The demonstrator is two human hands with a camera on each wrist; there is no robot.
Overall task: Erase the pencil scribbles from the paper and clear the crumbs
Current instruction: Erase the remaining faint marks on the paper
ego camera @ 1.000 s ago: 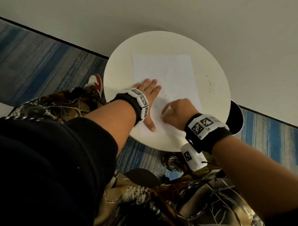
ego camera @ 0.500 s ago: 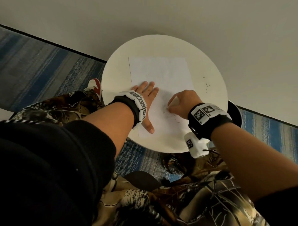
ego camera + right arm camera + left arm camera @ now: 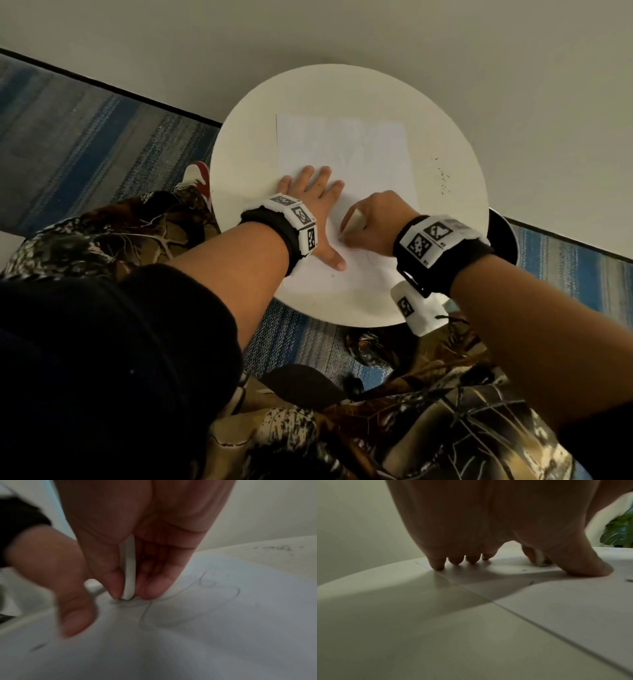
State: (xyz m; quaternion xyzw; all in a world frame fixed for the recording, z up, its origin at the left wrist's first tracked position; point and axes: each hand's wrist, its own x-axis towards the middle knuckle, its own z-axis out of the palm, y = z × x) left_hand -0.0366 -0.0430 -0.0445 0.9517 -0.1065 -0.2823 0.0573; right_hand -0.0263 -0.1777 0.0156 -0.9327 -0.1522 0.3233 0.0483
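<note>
**Inspector A:** Item one, the paper [image 3: 342, 150]. A white rectangular sheet lying flat on the round table [image 3: 239, 164], which I take as the landmark. Thin grey pencil scribbles [image 3: 197, 599] loop across the part of the sheet nearest the person.

**Inspector B:** Orientation?

**A:** The sheet's long axis runs from the person's side of the table toward the wall side. Its left edge lies straight and inside the table's rim.

**B:** The eraser [image 3: 129, 574]?

**A:** White, flat and thin, seen edge-on in the right wrist view. It stands upright, lower end touching the sheet on the scribbles, over the near-right part of the table.

**B:** Hands?

**A:** The right hand [image 3: 373, 222] pinches the eraser between thumb and curled fingers. The left hand [image 3: 311, 205] lies flat with fingers straight and spread, pressing the sheet's left portion; fingertips [image 3: 437, 564] and thumb bear on the paper, and it grips nothing.

**B:** Crumbs?

**A:** Dark crumbs [image 3: 443, 174] sit on bare tabletop just right of the sheet. A few specks lie on the paper near the left thumb.

**B:** Limits of observation?

**A:** From the head view the right hand covers most of the eraser and part of the scribbles. The right wrist view is motion-blurred at its left. The sheet's near-right corner is hidden behind the right wristband [image 3: 435, 240].
</note>
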